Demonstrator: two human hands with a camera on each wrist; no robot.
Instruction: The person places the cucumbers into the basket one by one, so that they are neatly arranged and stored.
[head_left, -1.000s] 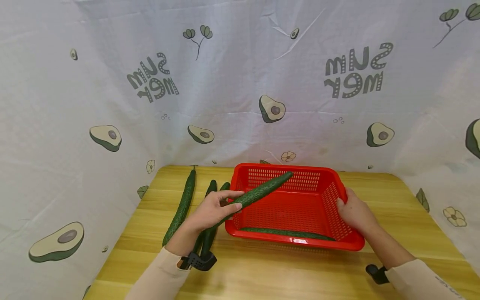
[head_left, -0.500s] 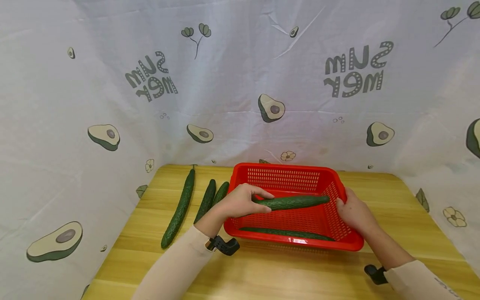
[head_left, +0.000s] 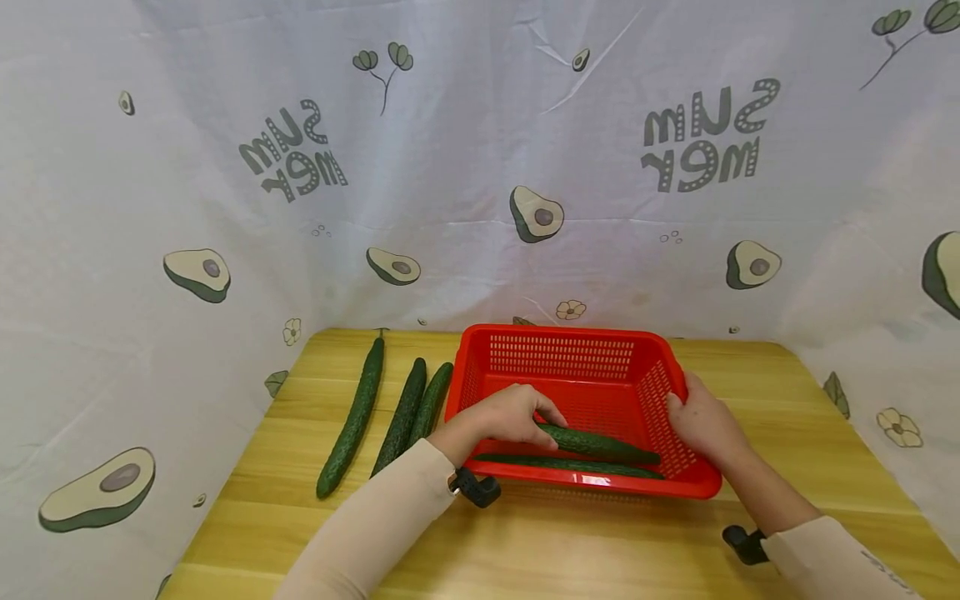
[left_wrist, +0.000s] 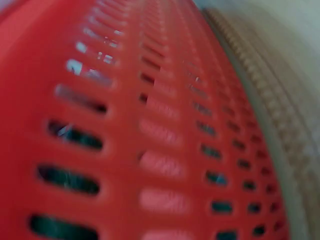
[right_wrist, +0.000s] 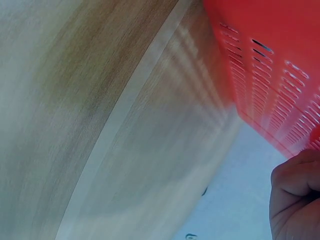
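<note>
My left hand reaches over the near left side of a red plastic basket. Between its thumb and fingers it grips the left end of a dark green cucumber, which lies low inside. Another cucumber rests along the basket's near wall, just in front of the held one. With fingers over the rim, my right hand holds the basket's right side. The left wrist view looks closely at the slotted red wall, dark green showing through its slots. In the right wrist view, part of the right hand is against the basket.
Left of the basket, two cucumbers lie side by side, the left one partly behind my left sleeve and the other close against the basket. A longer cucumber lies farther left on the wooden table. A printed white cloth hangs behind.
My left hand has carried its cucumber rightward over the rim and down into the basket, beside the one at the near wall. The right hand keeps its hold on the basket.
</note>
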